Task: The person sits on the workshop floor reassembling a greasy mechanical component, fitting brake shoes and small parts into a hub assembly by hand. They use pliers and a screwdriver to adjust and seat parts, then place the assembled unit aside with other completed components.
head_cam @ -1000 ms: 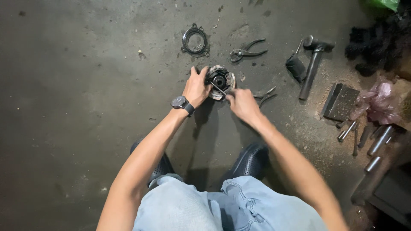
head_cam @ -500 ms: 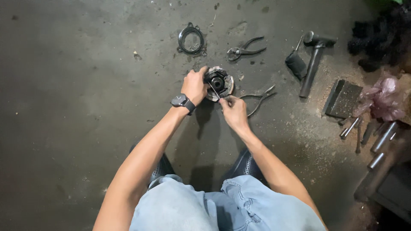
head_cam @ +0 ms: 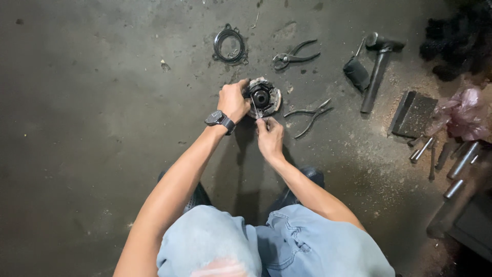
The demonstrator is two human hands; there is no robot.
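Note:
A round metal clutch-like part [head_cam: 265,97] with a black hub lies on the concrete floor in front of me. My left hand [head_cam: 233,100], with a black wristwatch, grips its left edge. My right hand [head_cam: 269,134] is just below the part and pinches a thin metal tool [head_cam: 254,106] whose tip reaches up to the part's lower left side. Which tool it is I cannot tell.
A black ring-shaped plate [head_cam: 229,45] lies farther out. Two pairs of pliers [head_cam: 293,55] [head_cam: 309,116] lie to the right of the part. A hammer [head_cam: 376,69], a dark block [head_cam: 414,114], a pink bag [head_cam: 464,112] and several metal rods [head_cam: 453,159] are at the right.
My right hand has drawn in from the part's right side to just below it. The view has shifted a little; the left hand stays on the part.

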